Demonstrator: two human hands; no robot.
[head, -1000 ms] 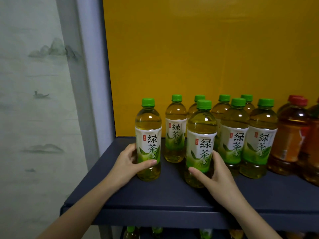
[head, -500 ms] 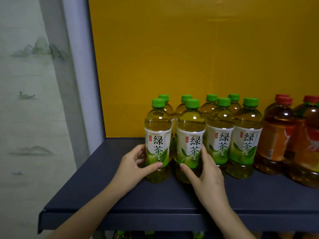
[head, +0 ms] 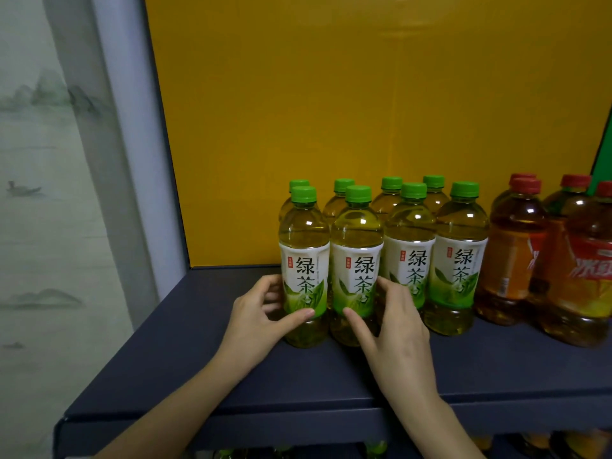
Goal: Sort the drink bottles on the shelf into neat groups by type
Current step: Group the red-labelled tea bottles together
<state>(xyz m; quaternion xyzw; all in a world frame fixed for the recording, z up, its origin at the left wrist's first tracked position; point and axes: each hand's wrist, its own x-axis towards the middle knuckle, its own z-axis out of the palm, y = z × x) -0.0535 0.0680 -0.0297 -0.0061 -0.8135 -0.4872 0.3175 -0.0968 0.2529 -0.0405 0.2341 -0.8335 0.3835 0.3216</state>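
Gripping the two leftmost bottles of the front row, the person's hands sit low over the dark blue shelf (head: pixel 215 385). The left hand (head: pixel 261 313) wraps the leftmost green tea bottle (head: pixel 304 260) — thumb laid across the lower edge of its label, fingers curled round its left side. The right hand (head: pixel 394 329) holds the second green tea bottle (head: pixel 356 260) in mirror fashion: thumb on the front near the foot of the label, fingers tucked round the right side, against the third green tea bottle (head: pixel 410 256).

Both held bottles stand upright on the shelf, side by side and touching or very nearly so. The third bottle and the fourth green tea bottle (head: pixel 462 256) complete the front row, all four labels facing outward. Behind them stands a back row of green-capped bottles (head: pixel 391 182), four caps showing, their bodies mostly hidden. The group sits close in front of the yellow back panel (head: pixel 331 111).

Just beside the fourth bottle begin the red-capped iced tea bottles (head: pixel 516 253) — amber drink, orange-red labels — which run off the right edge.

At the left rise a pale upright post (head: pixel 132 160) and a wall with an ink-wash landscape (head: pixel 39 200). Below the shelf's front edge, lower-level bottles (head: pixel 374 448) are dimly visible, too dark to identify.
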